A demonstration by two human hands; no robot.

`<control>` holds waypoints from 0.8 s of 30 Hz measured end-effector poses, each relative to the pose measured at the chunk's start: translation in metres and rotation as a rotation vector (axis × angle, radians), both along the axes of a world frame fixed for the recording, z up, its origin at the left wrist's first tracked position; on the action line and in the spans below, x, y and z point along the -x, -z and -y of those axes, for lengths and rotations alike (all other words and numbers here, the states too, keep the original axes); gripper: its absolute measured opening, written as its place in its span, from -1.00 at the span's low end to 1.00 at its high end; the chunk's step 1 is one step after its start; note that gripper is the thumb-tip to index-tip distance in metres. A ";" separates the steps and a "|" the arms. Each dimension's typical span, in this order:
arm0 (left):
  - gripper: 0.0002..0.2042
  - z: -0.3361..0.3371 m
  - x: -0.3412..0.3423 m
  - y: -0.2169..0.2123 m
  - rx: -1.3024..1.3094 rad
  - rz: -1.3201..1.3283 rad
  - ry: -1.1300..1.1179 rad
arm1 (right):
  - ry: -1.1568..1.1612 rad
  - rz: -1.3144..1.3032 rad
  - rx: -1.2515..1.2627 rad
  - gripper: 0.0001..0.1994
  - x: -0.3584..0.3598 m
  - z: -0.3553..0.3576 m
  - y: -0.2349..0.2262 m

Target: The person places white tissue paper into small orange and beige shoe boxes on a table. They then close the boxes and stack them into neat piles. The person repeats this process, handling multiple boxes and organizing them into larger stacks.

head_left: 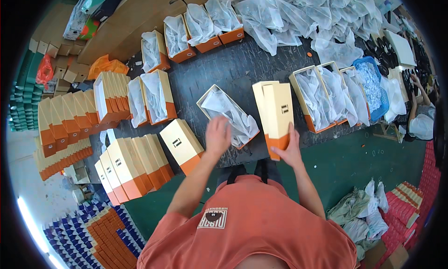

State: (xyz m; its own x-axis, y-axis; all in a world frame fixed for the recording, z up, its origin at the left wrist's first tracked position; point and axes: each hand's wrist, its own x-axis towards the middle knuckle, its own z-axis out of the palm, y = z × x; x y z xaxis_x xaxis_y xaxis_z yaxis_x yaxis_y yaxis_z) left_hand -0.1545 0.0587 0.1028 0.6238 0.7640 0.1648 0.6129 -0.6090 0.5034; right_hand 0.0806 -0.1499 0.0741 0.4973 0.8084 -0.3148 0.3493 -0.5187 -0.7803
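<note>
- While the clock hours here are read from the open box (pixel 202 105), that box lies slantwise on the bench (pixel 189 82), a long rectangle with thin cream walls and an orange lower end, its long axis running from about ten o'clock to four.
- White tissue (pixel 231 111) fills it, thin, translucent and crumpled into soft ridges, one loose corner poking over the rim toward four o'clock.
- At seven o'clock the left grip (pixel 218 134) hangs by the box's near side, blurred; I cannot tell whether it pinches the tissue.
- At about three o'clock the right grip (pixel 291 150) is closed around stiff carton pieces (pixel 278 101), its thumb across the lower front.
- These pieces stand overlapping, long and straight-edged, smooth cream above and orange at the bottom, with a small dark mark on the front one.
- Matching in colour, a cream-and-orange carton (pixel 179 140) leans at eight o'clock, its face flat and matte.
- Farther out at three o'clock, tissue-filled boxes sit side by side, next to a blue plastic basket (pixel 385 101) of small pale packets.
- Toward one o'clock spreads a heap of tissue sheets (pixel 308 12), wrinkled and filmy.
- Beneath everything, the bench top is black and scuffed.
</note>
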 end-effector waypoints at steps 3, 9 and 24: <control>-0.70 -0.069 0.011 0.022 -0.313 -0.138 0.099 | -0.083 -0.110 -0.178 0.30 0.036 0.017 -0.015; -0.69 -0.161 0.013 0.006 0.389 -0.142 0.084 | -0.377 0.591 0.027 0.06 0.098 0.020 -0.001; -0.58 -0.250 0.048 0.086 1.052 -0.195 0.120 | -0.435 0.584 0.209 0.09 0.133 -0.138 -0.019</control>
State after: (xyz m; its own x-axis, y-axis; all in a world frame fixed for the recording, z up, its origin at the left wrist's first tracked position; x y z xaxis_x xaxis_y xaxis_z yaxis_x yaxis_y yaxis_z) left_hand -0.2025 0.3091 0.0171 0.6482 0.3965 -0.6501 0.7047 0.0111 0.7094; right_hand -0.0525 -0.0121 0.0929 0.2801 0.9224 -0.2660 0.8828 -0.3564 -0.3061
